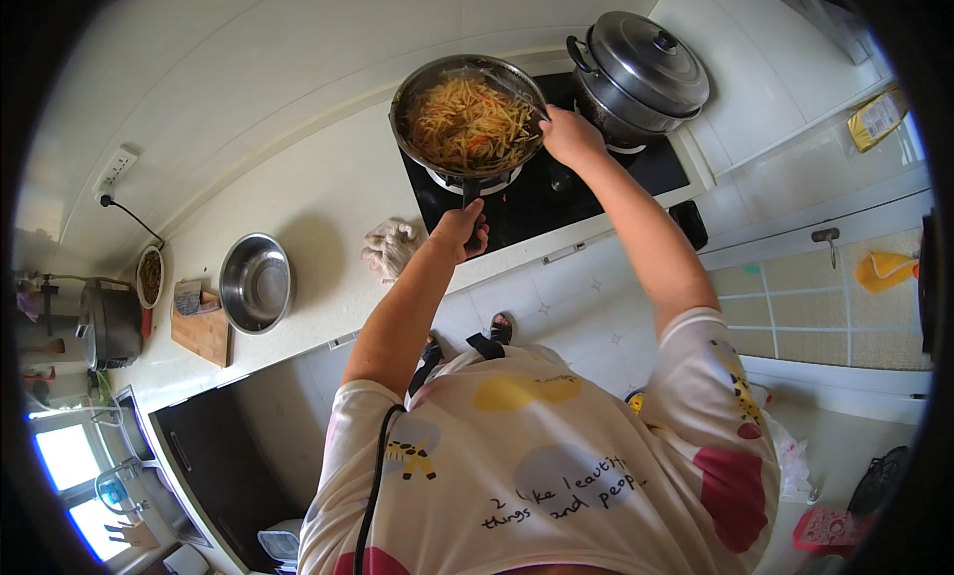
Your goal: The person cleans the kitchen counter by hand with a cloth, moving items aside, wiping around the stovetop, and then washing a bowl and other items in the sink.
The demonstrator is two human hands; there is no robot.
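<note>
A frying pan (399, 146) of dark metal sits over the left burner of a black glass gas hob (522, 210). Shredded vegetables (473, 124), mostly pale yellow strips with some orange-red bits, fill much of it. My left hand (462, 228) grips the pan's black handle (471, 191) at the near side. At the pan's right rim, my right hand (574, 137) holds the handle of a metal spatula (514, 90); its blade end reaches into the pan and is hard to make out.
A lidded steel steamer pot (633, 83) stands on the right burner. Left along the counter (328, 277) are a crumpled cloth (391, 248), a steel bowl (257, 284), a wooden cutting board (201, 329) with a cleaver, and a rice cooker (112, 325). A black phone-like object (689, 225) lies by the hob's right front.
</note>
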